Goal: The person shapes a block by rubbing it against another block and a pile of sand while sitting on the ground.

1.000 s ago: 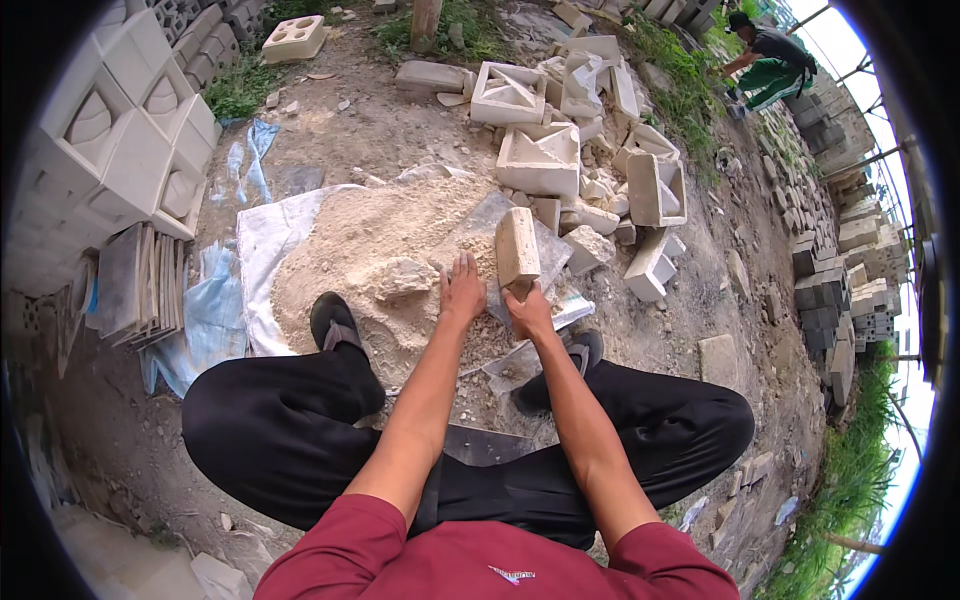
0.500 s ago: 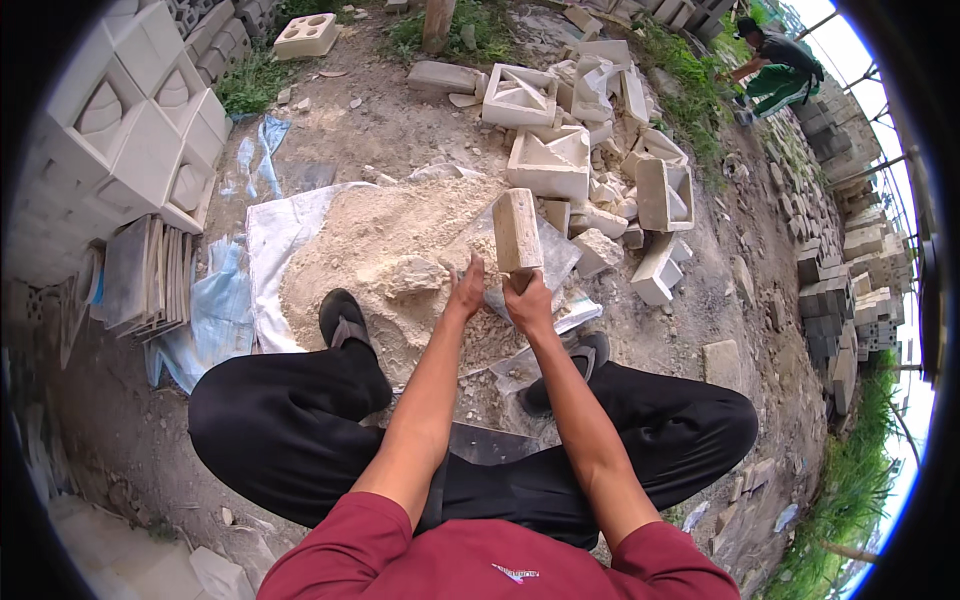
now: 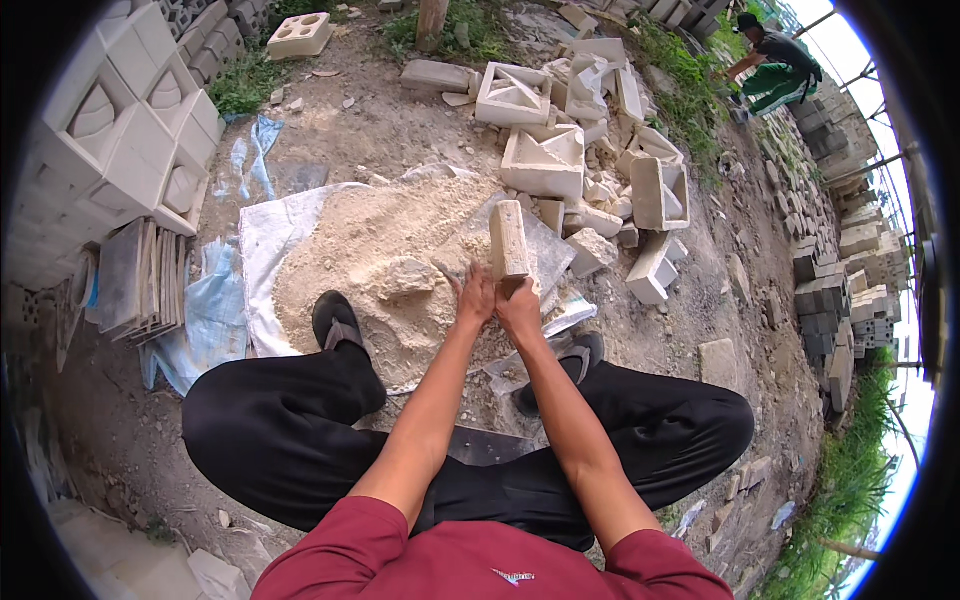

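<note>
My right hand (image 3: 518,308) is closed below a dust-covered, block-headed wooden mallet (image 3: 509,240); its handle is hidden in my grip. Close beside it on the left, my left hand (image 3: 476,297) is open, fingers stretched out and thumb apart, near the mallet's lower end. Whether it touches the mallet I cannot tell. Under both hands lie pale crushed rubble and powder (image 3: 345,245), heaped on a white sheet (image 3: 262,235). A larger pale lump (image 3: 405,277) rests in the heap left of my left hand. Beyond the mallet lies a flat grey board (image 3: 548,252).
Broken pale hollow blocks (image 3: 545,160) are piled at the far right of the heap. Stacked blocks (image 3: 140,130) and leaning thin boards (image 3: 140,275) stand at left. A blue torn sheet (image 3: 215,310) lies beside my left foot. Another person (image 3: 780,65) bends at the far right.
My left hand has moved right, up against the right hand's side, its fingers spread. The mallet has come slightly down and left with my right hand.
</note>
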Demonstrator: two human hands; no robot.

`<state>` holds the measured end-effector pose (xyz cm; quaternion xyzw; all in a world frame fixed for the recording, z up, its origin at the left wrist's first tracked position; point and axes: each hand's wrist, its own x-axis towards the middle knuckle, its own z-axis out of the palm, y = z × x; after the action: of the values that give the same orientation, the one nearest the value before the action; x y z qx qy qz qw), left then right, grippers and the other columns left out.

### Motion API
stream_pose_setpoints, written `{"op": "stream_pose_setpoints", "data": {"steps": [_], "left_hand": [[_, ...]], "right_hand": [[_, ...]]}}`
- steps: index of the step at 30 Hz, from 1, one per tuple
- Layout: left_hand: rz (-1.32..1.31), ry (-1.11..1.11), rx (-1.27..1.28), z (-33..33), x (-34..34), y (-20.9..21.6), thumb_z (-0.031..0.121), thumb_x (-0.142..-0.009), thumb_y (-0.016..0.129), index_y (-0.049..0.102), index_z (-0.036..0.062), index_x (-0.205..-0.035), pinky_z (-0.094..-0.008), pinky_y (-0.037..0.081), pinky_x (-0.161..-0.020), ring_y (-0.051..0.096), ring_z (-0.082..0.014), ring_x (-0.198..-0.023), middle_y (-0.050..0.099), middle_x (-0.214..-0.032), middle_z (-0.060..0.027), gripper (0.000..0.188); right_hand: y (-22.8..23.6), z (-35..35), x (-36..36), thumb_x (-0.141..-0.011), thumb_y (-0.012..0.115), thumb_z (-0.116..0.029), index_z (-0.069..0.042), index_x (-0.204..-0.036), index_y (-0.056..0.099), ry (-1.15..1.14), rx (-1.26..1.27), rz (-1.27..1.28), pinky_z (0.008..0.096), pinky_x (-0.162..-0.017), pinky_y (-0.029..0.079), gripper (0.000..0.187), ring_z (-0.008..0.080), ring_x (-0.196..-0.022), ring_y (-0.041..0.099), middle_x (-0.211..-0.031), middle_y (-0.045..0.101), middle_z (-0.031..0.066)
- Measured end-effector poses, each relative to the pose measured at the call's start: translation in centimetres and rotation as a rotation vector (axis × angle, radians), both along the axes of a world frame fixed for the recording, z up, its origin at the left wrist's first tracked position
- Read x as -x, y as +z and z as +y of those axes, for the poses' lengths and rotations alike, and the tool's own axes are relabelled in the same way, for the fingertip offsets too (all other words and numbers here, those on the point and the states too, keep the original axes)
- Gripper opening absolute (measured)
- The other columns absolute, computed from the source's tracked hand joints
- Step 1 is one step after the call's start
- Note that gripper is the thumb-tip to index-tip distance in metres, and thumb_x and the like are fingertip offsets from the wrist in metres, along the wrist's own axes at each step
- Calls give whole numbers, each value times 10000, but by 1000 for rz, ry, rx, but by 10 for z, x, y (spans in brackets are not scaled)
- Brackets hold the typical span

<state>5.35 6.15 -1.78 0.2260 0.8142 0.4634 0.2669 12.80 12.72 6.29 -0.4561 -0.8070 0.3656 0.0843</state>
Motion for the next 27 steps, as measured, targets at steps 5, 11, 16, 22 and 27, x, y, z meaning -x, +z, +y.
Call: {"op": "stream_pose_setpoints", "data": {"steps": [5, 11, 16, 22, 27], "left_hand": [[-86, 7, -28, 2, 3, -15, 547, -993, 37, 190, -5, -1504, -488, -67, -1175, 136, -314, -1467, 252, -1553, -178, 767], [-207, 2, -103, -35, 54, -56, 674, -933, -10, 228, 17, -1501, -396, -105, -1176, 80, -283, -1477, 230, -1570, -127, 900], [-710, 13, -483, 0, 22, -27, 651, -972, 130, 176, -27, -1501, -307, 101, -1184, 139, -208, -1465, 157, -1590, -116, 861], [-622, 69, -399, -8, 21, -30, 656, -969, 148, 185, -38, -1495, -318, 73, -1189, 136, -216, -1470, 161, -1586, -141, 871], [-601, 261, -627, -7, 32, -51, 646, -973, 190, 141, -70, -1488, -330, 97, -1192, 160, -230, -1466, 173, -1573, -188, 883]], "right_hand": [[-5, 34, -4, -796, 662, -364, 116, -1143, 494, 145, 6, -119, 483, -810, 514, 615, 474, -948, 630, -948, 638, 346], [24, -9, 25, -788, 647, -286, 104, -1068, 475, 159, -50, 34, 515, -785, 512, 510, 494, -902, 629, -923, 636, 345], [-14, 30, -16, -765, 692, -268, 107, -1062, 478, 112, -52, -126, 515, -816, 507, 525, 502, -927, 619, -943, 629, 355], [12, 14, -7, -769, 689, -296, 114, -1071, 512, 50, 8, -8, 483, -823, 511, 539, 476, -944, 630, -940, 638, 347], [8, -10, -2, -796, 689, -309, 123, -1100, 504, 110, -27, -182, 474, -835, 510, 559, 464, -966, 635, -968, 640, 344]]}}
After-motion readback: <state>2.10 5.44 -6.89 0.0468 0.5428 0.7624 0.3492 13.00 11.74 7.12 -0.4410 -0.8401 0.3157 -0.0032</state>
